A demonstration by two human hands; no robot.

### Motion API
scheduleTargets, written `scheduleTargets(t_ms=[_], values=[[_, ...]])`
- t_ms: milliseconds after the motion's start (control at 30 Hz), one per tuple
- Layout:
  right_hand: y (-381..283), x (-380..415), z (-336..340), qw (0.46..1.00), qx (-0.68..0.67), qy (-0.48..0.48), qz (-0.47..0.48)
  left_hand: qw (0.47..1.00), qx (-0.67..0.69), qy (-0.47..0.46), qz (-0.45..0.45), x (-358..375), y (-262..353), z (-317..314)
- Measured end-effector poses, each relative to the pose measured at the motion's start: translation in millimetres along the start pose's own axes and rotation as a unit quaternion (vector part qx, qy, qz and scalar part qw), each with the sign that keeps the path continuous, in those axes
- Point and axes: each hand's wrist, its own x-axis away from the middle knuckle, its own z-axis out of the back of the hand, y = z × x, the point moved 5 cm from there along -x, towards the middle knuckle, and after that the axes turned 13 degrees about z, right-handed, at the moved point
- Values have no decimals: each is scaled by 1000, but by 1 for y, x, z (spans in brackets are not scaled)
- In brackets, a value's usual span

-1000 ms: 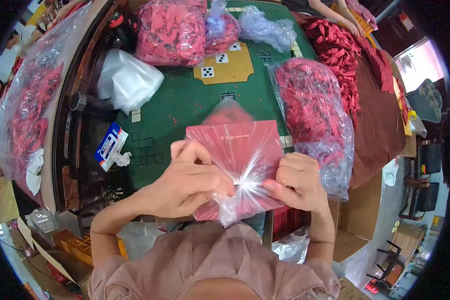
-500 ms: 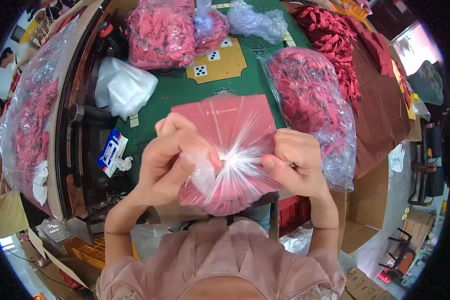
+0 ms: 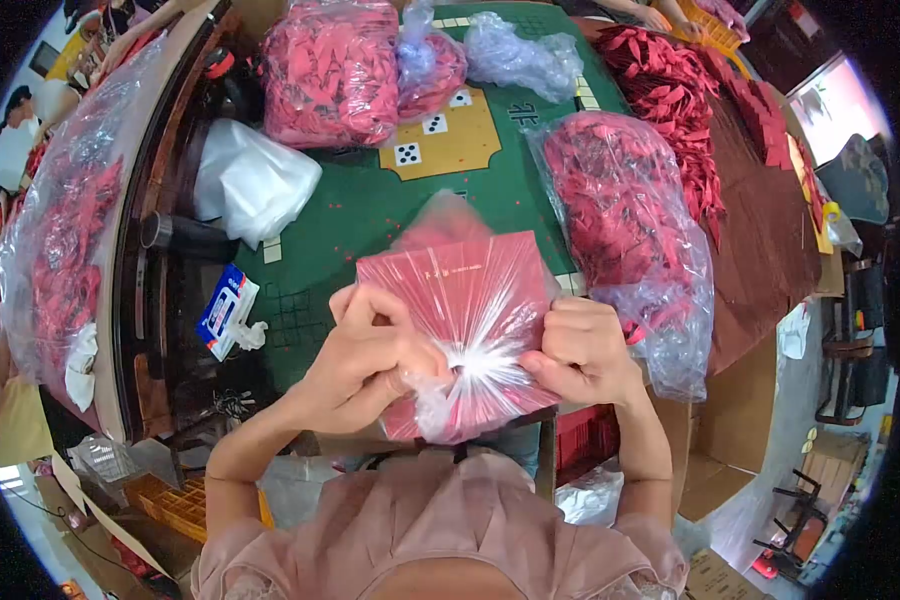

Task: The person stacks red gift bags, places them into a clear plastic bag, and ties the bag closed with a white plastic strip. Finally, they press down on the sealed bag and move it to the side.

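A clear plastic bag (image 3: 495, 310) with flat red packets inside is stretched tight in front of my chest. Its plastic is drawn together in white creases at the middle. My left hand (image 3: 370, 355) is closed on the gathered end, with a crumpled tuft of plastic below the fingers. On the bag's right side, my right hand (image 3: 582, 350) is a fist with the thumb pressed on the plastic near the creases. Small gold lettering shows on the top red face. What lies deeper in the bag is hidden.
Bulging plastic bags of red pieces stand on the green table (image 3: 330, 205), at the back (image 3: 330, 75) and right (image 3: 620, 190). White plastic bags (image 3: 255, 175), a blue tissue pack (image 3: 227, 308) and a black cup (image 3: 180, 233) lie left. Another person's hands (image 3: 655, 18) are far right.
The bag and both my hands have moved slightly down and toward me. More of the red face with its lettering shows. Both hands keep their grip.
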Motion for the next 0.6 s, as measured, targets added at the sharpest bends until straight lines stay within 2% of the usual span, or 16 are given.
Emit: scheduleTargets(t_ms=[267, 433, 600], values=[[29, 9, -11, 997, -61, 35, -35, 998, 62, -15, 2, -5, -25, -2], [16, 3, -3, 1000, -23, 1, -10, 995, 88, -45, -4, 1, -24, 0], [22, 11, -8, 998, -51, 19, -43, 998, 57, -18, -25, 3, -27, -5]])
